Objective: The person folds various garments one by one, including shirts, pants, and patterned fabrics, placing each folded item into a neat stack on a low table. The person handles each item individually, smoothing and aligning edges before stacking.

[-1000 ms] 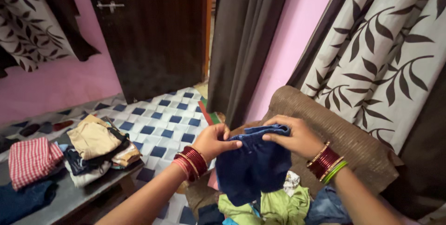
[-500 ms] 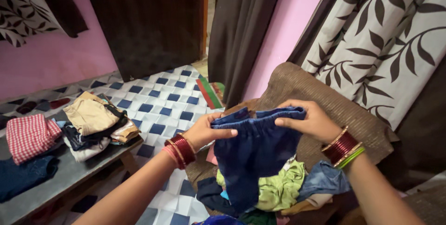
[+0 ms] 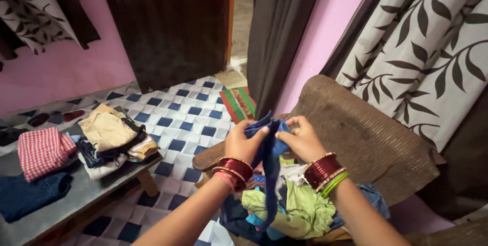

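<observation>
**Two hands pinch a blue garment together above a chair of loose clothes**

Head view: The left hand [image 3: 243,143] and right hand [image 3: 301,139] meet close together at chest height, both clamped on the top edge of a dark blue garment [image 3: 268,170]. The cloth is doubled lengthwise and hangs in a narrow strip from the fingers down into a heap of clothes [image 3: 300,210], green, white and blue, piled on the seat of a brown chair [image 3: 366,134]. Red bangles ring both wrists.

To fold well here, it seems wise to keep the two top corners matched and pinched firmly, and to lift the hanging end free of the heap so it does not drag other pieces along.

To the left stands a low grey bench [image 3: 76,200]. It bears a stack [image 3: 113,142] of folded clothes with a tan piece on top, a red checked cloth [image 3: 43,152] beside it, and a dark blue piece near the front edge. The stack sits close to the bench's right end, with bare surface in front of it. Between bench and chair lies open blue and white tiled floor [image 3: 178,119], which gives room to swing the arms left. Behind the chair, a leaf-patterned curtain [image 3: 427,48] hangs close, leaving little room on the right.
</observation>
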